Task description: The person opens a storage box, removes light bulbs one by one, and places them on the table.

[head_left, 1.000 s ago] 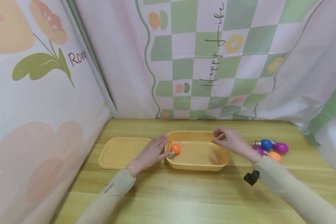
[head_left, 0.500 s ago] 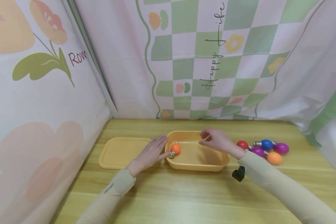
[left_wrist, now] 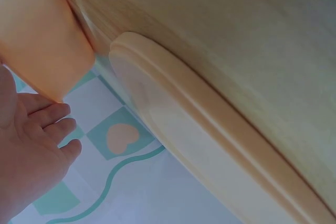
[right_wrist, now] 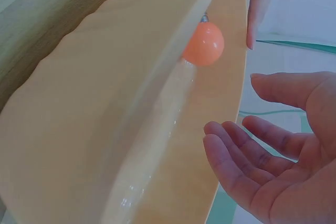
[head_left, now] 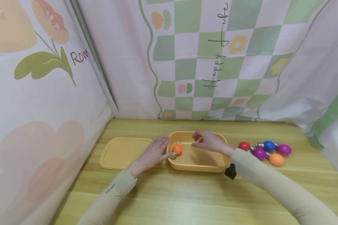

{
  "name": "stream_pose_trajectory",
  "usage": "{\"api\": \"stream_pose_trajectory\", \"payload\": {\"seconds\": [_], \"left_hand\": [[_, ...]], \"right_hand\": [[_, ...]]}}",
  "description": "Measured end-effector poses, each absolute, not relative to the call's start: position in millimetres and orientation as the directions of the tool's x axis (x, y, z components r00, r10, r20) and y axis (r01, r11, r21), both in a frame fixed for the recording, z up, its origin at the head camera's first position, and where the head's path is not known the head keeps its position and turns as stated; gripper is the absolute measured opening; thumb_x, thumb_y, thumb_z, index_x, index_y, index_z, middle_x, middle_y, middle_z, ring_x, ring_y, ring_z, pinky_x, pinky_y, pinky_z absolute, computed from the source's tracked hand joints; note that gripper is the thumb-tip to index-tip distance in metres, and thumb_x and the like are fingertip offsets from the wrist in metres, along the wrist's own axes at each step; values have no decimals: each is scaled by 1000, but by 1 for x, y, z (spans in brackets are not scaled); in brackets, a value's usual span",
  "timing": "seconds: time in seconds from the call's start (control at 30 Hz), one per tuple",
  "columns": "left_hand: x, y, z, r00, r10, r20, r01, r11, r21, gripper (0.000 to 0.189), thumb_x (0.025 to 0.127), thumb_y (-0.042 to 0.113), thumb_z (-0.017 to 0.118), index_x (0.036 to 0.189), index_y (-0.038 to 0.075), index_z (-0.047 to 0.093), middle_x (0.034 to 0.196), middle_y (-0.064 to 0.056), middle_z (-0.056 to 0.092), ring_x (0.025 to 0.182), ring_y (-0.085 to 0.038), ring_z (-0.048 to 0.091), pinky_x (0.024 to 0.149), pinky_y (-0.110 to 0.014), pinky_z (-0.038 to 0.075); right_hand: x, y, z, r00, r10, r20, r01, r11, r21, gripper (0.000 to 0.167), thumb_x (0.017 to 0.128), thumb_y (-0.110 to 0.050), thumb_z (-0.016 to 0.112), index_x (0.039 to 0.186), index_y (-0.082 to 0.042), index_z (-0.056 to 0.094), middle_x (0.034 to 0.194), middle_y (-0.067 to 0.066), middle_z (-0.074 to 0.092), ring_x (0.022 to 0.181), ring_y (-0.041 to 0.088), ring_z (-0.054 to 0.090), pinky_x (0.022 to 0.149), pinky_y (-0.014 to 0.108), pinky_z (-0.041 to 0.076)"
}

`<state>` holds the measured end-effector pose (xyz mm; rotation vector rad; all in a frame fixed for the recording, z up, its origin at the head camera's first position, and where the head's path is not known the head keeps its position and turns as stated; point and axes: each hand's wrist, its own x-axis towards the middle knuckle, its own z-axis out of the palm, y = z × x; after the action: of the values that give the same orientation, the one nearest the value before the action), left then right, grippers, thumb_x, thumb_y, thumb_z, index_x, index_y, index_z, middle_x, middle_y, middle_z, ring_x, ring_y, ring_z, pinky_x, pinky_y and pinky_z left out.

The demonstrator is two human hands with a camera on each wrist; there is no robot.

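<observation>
An orange light bulb [head_left: 177, 149] with a metal screw base lies at the left end of the yellow plastic box [head_left: 198, 168]. My left hand [head_left: 150, 154] rests its straight fingers against the box's left rim, with the thumb at the corner near the bulb. Above the box's middle hovers my right hand [head_left: 211, 142]. In the right wrist view that hand [right_wrist: 283, 150] has thumb and fingers apart, loosely bent, with nothing between them. The same orange bulb [right_wrist: 206, 44] shows beyond its fingertips, inside the box.
To the right of the box lies a cluster of bulbs: red [head_left: 244, 146], blue [head_left: 268, 146], orange [head_left: 276, 159] and two purple, one a purple bulb [head_left: 284, 149]. A flat yellow lid [head_left: 121, 153] lies left of the box, partly under my left forearm's reach. Printed curtains [head_left: 186, 62] stand behind the wooden table [head_left: 180, 197].
My right hand has moved left, from the box's right end to above its middle, uncovering the red bulb. The left hand and the orange bulb in the box have stayed put.
</observation>
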<state>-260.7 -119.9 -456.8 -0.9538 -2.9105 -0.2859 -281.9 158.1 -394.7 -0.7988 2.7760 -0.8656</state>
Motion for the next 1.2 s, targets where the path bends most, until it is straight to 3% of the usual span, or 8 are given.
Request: {"api": "stream_pose_trajectory", "payload": {"seconds": [0.6,0.97,1.2], "left_hand": [[-261,-120,-457,-804,579,136,594,792,142,74,103,52,42,154,-1,29,159,-19,34,151,-32,30,126,-50,25],[-262,-121,-460,-794,586,163,606,786,123,73,103,50,44,153,-2,30,158,-20,36,150,-32,31,125,-50,27],[-262,-122,-461,-792,586,168,607,784,127,73,103,50,43,153,-2,30,158,-20,36,151,-31,31,125,-50,27]], "right_hand": [[-299,128,-403,-784,-620,5,-536,674,-508,36,88,-19,72,111,8,62,104,23,71,98,36,69,85,42,60],[-307,110,-398,-765,-639,-82,-525,692,-495,40,86,-17,74,116,8,61,112,23,69,104,35,66,92,44,58],[-312,102,-399,-747,-658,-96,-541,685,-488,40,82,-13,76,113,8,61,109,24,69,101,34,66,90,41,58]]}}
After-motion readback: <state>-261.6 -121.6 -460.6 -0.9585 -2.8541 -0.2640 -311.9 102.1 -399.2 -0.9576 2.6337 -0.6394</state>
